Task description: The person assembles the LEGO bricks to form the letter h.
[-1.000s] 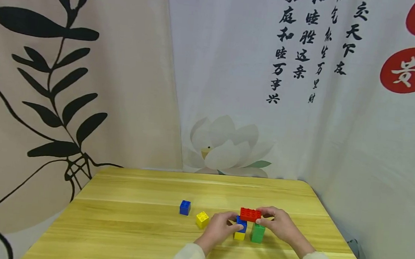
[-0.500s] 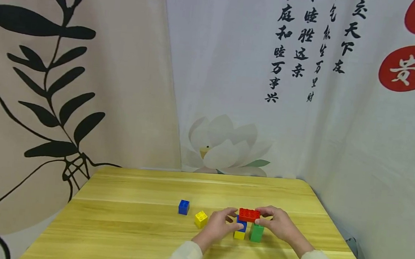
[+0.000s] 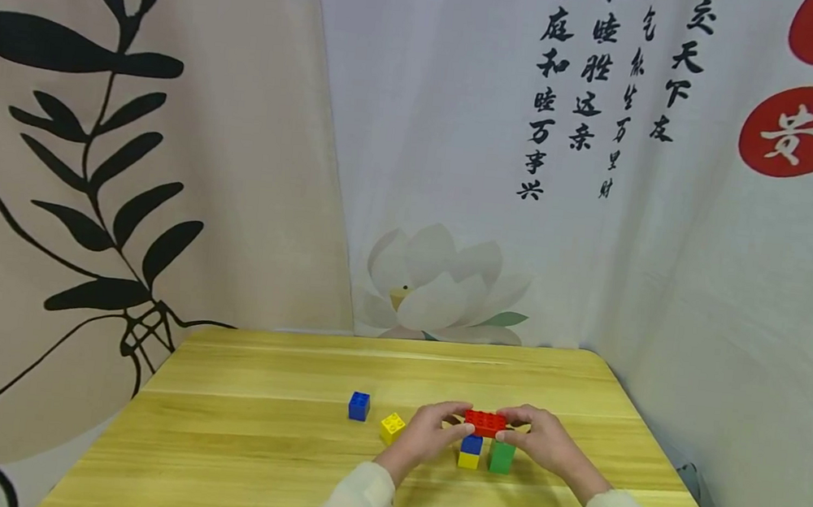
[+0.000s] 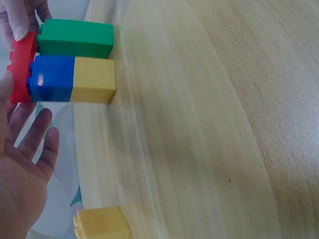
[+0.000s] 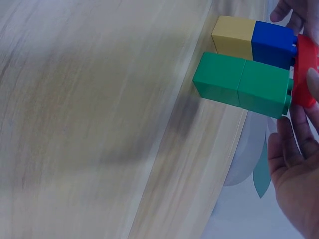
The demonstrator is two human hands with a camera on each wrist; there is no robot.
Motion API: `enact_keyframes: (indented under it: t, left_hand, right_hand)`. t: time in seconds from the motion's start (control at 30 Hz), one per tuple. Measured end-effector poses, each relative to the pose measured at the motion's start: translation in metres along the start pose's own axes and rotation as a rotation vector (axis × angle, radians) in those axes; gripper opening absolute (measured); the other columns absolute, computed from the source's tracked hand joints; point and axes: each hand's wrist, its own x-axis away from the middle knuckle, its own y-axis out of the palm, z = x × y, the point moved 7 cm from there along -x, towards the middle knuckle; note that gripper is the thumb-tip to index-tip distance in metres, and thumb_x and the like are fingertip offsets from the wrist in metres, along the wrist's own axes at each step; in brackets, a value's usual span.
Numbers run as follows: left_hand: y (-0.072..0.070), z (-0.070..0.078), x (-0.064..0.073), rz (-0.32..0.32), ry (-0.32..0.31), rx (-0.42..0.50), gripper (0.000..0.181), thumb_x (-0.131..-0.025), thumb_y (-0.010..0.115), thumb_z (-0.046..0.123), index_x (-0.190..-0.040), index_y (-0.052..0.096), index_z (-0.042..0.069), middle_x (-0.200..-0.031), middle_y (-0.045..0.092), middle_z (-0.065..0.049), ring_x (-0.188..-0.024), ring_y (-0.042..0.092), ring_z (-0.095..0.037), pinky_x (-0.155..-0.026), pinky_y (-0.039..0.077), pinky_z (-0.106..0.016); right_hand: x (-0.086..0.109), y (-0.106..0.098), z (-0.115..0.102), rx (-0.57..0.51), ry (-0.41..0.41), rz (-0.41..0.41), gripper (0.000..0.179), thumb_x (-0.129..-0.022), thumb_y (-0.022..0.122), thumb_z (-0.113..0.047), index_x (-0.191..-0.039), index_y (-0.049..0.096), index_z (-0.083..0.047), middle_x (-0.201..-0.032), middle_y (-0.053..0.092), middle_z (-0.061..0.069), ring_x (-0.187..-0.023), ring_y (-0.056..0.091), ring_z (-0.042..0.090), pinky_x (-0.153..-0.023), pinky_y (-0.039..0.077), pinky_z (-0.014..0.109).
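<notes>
A red eight-stud brick (image 3: 485, 423) lies level across the tops of two short towers, pinched at its left end by my left hand (image 3: 426, 432) and at its right end by my right hand (image 3: 544, 442). The left tower has a blue block (image 4: 52, 78) over a yellow block (image 4: 93, 79). Two stacked green blocks (image 5: 240, 82) make the right tower, standing close beside it with a narrow gap. Studs of both towers show right at the red brick's underside in the wrist views. My thumbs are on its near side, fingers behind it.
To the left on the wooden table (image 3: 235, 433) lie a loose yellow block (image 3: 392, 428), near my left hand, and a loose blue block (image 3: 358, 406) farther back. A printed cloth (image 3: 444, 167) hangs behind the table's far edge.
My left hand has moved from beside the blue block up to the red brick's left end. My right hand keeps its grip at the other end. The head view has shifted slightly.
</notes>
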Motion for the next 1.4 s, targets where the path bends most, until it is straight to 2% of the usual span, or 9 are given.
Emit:
enact_keyframes:
  t: [0.2,0.43,0.7,0.87,1.2,1.4]
  left_hand:
    - [-0.0012,0.0006,-0.0014,0.004,0.000,-0.010,0.038,-0.097,0.066,0.031,-0.132,0.065,0.017,-0.117,0.067,0.009,-0.102,0.060,-0.013,-0.085,0.052,-0.032]
    - [-0.0007,0.0045,-0.0030,-0.015,-0.005,-0.028,0.035,-0.097,0.066,0.029,-0.131,0.066,0.019,-0.118,0.066,0.010,-0.103,0.059,-0.010,-0.088,0.050,-0.034]
    - [0.0019,0.0048,-0.0033,-0.033,-0.031,-0.008,0.042,-0.091,0.075,0.024,-0.131,0.065,0.018,-0.117,0.066,0.009,-0.109,0.060,-0.022,-0.087,0.052,-0.037]
    - [0.0050,0.0026,-0.0047,-0.029,-0.036,-0.019,0.043,-0.088,0.077,0.017,-0.129,0.064,0.016,-0.114,0.065,0.010,-0.105,0.059,-0.019,-0.088,0.052,-0.038]
    - [0.0029,0.0024,-0.0055,-0.012,0.000,-0.062,0.034,-0.091,0.073,0.026,-0.124,0.068,0.018,-0.105,0.066,0.013,-0.091,0.057,-0.008,-0.078,0.051,-0.028]
    - [0.0037,0.0071,-0.0062,-0.007,0.001,-0.113,0.032,-0.090,0.075,0.028,-0.120,0.069,0.019,-0.105,0.066,0.014,-0.096,0.060,-0.013,-0.080,0.052,-0.030]
  right_hand:
    - [0.0016,0.0006,-0.0028,0.001,-0.013,-0.015,0.035,-0.088,0.077,-0.022,-0.119,0.071,-0.008,-0.109,0.067,0.002,-0.099,0.058,0.021,-0.080,0.049,0.039]
    - [0.0036,-0.0004,-0.0021,0.000,-0.026,-0.005,0.035,-0.086,0.078,-0.022,-0.117,0.072,-0.008,-0.108,0.067,0.003,-0.100,0.059,0.021,-0.080,0.050,0.039]
    - [0.0047,-0.0013,0.0005,0.007,-0.004,0.014,0.034,-0.084,0.080,-0.020,-0.115,0.073,-0.010,-0.107,0.067,0.001,-0.098,0.059,0.019,-0.082,0.051,0.041]
    - [0.0042,-0.0013,0.0012,0.008,0.002,0.012,0.034,-0.084,0.080,-0.022,-0.115,0.073,-0.010,-0.107,0.067,0.000,-0.098,0.059,0.018,-0.083,0.051,0.040]
    - [0.0055,-0.0010,-0.0012,0.017,-0.018,-0.007,0.036,-0.086,0.079,-0.023,-0.118,0.072,-0.008,-0.108,0.067,0.002,-0.099,0.059,0.020,-0.081,0.050,0.039]
    - [0.0058,-0.0011,0.0002,0.009,-0.023,-0.008,0.038,-0.086,0.078,-0.022,-0.120,0.070,-0.007,-0.109,0.068,0.003,-0.100,0.059,0.021,-0.081,0.050,0.040]
